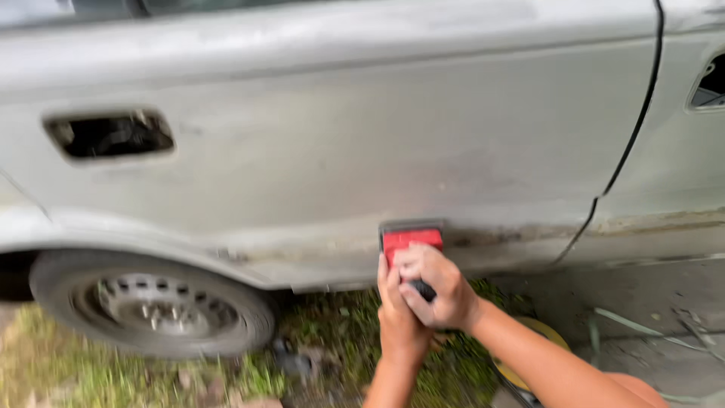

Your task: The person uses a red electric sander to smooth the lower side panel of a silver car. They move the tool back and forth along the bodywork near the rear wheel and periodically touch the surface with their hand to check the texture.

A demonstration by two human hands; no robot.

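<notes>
My fingers (pixel 423 264) on both hands are curled tight round a red sanding block (pixel 411 239) with a dark grip, pressing it flat against the lower edge of the car door (pixel 393 151). Frame is motion-blurred, so fine detail is soft.

Left to right:
- Far left: edge of the rear wheel arch, dark gap under it.
- Rear wheel (pixel 155 306): bare steel rim with round holes, tyre sitting on grass (pixel 332 332) and dirt.
- Above it: empty door handle recess (pixel 111 134), handle removed, dark cavity showing.
- Door skin: dull grey, matte, scuffed, patchy.
- Block sits on the door's bottom strip, just above the sill, right of the wheel.
- My left hand (pixel 396 313) comes up from below, wrapped on the lower part of the grip.
- My right hand (pixel 438 287) overlaps it from the right, fist closed on the same grip, forearm running down to the bottom right.
- Yellow round thing (pixel 544 340) on the ground behind my right forearm, mostly hidden; can't tell what it is.
- Black door gap (pixel 630 143) curving down to the sill.
- Far right: next panel (pixel 680 166), same grey, with another handle opening at the edge; concrete below.
</notes>
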